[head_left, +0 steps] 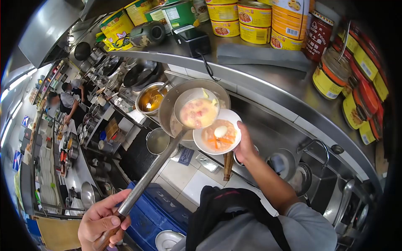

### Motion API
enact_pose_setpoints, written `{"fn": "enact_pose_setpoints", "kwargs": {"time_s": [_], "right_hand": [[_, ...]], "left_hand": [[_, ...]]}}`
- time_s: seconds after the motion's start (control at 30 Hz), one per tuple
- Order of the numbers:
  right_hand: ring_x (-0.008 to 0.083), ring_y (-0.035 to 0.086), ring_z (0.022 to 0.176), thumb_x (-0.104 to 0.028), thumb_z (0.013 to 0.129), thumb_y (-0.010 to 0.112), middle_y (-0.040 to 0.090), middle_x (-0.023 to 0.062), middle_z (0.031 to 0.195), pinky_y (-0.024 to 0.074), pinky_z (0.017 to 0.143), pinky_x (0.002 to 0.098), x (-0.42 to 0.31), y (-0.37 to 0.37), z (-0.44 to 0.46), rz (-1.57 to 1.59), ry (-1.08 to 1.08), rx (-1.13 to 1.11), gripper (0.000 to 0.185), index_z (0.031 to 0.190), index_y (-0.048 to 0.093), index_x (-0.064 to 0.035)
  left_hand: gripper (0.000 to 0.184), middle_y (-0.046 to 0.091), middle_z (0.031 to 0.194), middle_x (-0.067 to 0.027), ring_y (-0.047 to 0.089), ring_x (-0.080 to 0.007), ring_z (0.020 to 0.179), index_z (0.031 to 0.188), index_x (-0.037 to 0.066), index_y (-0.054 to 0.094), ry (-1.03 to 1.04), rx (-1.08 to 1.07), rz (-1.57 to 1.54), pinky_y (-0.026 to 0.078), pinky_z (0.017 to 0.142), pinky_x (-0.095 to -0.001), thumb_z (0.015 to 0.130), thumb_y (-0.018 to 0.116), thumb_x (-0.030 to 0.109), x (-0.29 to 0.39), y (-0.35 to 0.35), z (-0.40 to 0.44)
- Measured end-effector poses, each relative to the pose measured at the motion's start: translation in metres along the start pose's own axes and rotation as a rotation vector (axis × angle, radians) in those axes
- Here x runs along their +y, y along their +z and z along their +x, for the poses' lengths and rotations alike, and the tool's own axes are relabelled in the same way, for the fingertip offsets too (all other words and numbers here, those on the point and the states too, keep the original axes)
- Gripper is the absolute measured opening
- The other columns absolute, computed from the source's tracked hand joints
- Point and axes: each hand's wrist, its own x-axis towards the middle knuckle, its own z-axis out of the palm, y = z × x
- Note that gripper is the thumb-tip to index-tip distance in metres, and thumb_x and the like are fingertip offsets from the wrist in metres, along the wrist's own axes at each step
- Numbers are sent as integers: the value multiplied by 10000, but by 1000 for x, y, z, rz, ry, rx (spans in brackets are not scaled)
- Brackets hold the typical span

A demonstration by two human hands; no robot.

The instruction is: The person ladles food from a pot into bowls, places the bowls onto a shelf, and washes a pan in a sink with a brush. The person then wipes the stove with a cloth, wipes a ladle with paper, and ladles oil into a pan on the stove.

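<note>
A long-handled ladle (157, 165) runs up from my left hand (104, 221), whose fingers are wrapped round its wooden grip. Its round bowl holds pale yellow liquid with pinkish pieces (199, 113) and sits over a large pot (167, 104). Beside and partly under the ladle bowl is a white bowl (236, 140), gripped at its right edge by my right hand (247, 146). In the white bowl are a whitish egg-like piece (220, 131), orange strips (224, 140) and pinkish broth. The ladle hides part of the bowl's upper left rim.
A pot of amber liquid (151, 100) stands left of the large pot. Yellow cans (254, 21) line the steel shelf (188, 60) above. A sink tap (316, 144) is at right, a blue bin (157, 213) below. Two people (69, 102) stand far left.
</note>
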Motion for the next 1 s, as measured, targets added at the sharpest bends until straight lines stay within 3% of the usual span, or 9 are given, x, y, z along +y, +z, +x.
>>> {"fn": "enact_pose_setpoints", "kwargs": {"time_s": [0.27,0.4,0.53,0.6,0.73,0.8,0.87,0.93,1.0], "right_hand": [[210,645,1208,-517,1013,513,652,95,1329,522,1004,384,2,-4,5,20,-31,21,571,1390,539,-89],[191,639,1212,-507,1020,505,657,78,1319,532,987,364,1,-5,5,8,-72,61,533,1375,545,-112],[186,663,1167,-505,1018,508,667,73,1287,556,938,331,1,-7,5,23,-70,57,542,1376,547,-100],[190,670,1151,-506,1015,510,669,77,1278,561,927,333,0,-9,4,41,-65,33,555,1382,543,-91],[206,678,1137,-512,1007,514,669,94,1279,567,923,353,1,-13,6,51,-86,15,596,1399,530,-64],[211,677,1141,-511,1007,512,666,99,1286,568,925,357,-1,-11,3,62,-96,6,594,1397,531,-63],[216,676,1144,-510,1008,510,663,104,1293,568,927,360,-2,-10,3,72,-107,-3,592,1394,533,-62],[270,618,1242,-534,977,538,636,136,1354,482,1061,431,-3,-9,3,45,-122,40,653,1410,536,-46],[269,617,1241,-531,975,543,636,135,1352,477,1064,430,-7,-6,-1,46,-126,39,649,1406,539,-46]], "left_hand": [[649,622,890,-262,475,-151,427,1533,-84,359,-104,-38,9,388,391,-285,919,566,-78,-12,-4,2],[683,650,883,-203,576,-157,504,1545,-10,399,-138,-1,167,456,463,-270,899,587,-129,-15,-2,4],[696,645,856,-161,567,-130,530,1547,15,413,-149,-14,352,463,490,-262,895,615,-121,-13,-2,8],[728,633,801,-84,544,-95,554,1553,44,421,-80,-13,525,454,516,-241,880,645,-118,-19,-6,10],[743,622,760,-29,526,-71,573,1549,59,440,13,-35,772,441,527,-228,862,654,-126,-18,-4,15],[733,618,729,6,520,-62,566,1536,58,461,226,-88,1091,437,531,-222,853,661,-114,-18,-6,21],[720,637,756,-26,531,-71,565,1525,41,470,149,-28,982,443,526,-227,849,670,-106,-22,-7,22],[708,655,783,-57,541,-79,564,1513,23,480,74,32,872,450,522,-233,845,679,-99,-26,-10,23],[671,670,842,-142,561,-112,512,1504,-8,472,-3,90,296,436,451,-237,870,691,-33,-30,-14,30]]}}
